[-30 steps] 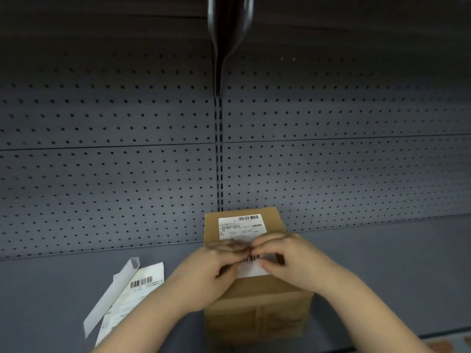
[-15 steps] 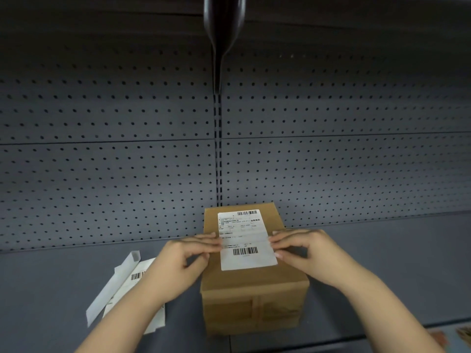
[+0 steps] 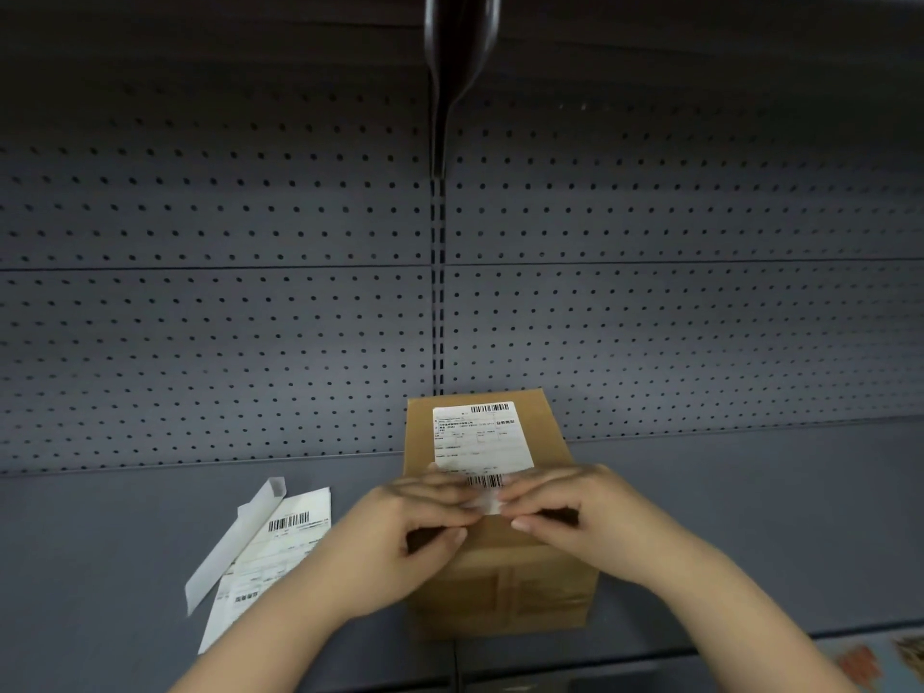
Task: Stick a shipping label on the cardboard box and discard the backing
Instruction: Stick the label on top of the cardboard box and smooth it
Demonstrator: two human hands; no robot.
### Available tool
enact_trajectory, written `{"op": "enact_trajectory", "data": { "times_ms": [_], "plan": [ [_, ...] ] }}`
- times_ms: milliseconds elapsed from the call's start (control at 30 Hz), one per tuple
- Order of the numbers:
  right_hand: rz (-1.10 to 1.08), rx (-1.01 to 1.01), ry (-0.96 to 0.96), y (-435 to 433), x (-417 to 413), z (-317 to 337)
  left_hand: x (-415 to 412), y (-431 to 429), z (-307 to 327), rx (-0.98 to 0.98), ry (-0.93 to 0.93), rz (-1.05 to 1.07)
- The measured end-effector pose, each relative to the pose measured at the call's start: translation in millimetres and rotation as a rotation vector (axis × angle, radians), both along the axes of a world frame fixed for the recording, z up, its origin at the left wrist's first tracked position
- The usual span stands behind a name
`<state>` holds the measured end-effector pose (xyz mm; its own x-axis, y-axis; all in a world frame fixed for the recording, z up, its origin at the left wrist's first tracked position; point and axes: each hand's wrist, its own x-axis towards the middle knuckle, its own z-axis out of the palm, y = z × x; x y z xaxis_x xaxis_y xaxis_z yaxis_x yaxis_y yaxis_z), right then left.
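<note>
wall: grey pegboard (image 3: 250,317) | shelf (image 3: 750,517): grey (dimly lit) | upright: slotted

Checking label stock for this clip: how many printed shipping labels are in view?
2. One shipping label lies on top of the cardboard box, its near end under both hands. A second label lies on the shelf left of the box, partly under a blank strip.

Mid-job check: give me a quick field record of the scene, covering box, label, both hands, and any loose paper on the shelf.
box: cardboard box on the grey shelf, against the pegboard back
label: shipping label on the box top, near end under the fingers
left hand: left hand pressing the label's near edge
right hand: right hand pressing the same edge
loose paper: printed sheet and backing strip, left of the box
</note>
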<state>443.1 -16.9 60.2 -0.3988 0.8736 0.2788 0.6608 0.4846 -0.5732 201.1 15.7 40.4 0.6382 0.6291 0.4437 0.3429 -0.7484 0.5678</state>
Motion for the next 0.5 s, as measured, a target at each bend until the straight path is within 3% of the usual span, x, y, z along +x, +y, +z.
{"op": "enact_trajectory", "data": {
  "times_ms": [233, 500],
  "plan": [
    [-0.122, 0.023, 0.125, -16.0, 39.1, -4.4, -34.5, -2.7, -11.4, -0.122, -0.125, 0.110],
    [-0.166, 0.051, 0.011, -1.2, 23.1, 19.5, -42.5, 1.8, 5.8, -0.075, -0.030, 0.256]
  ]
}}
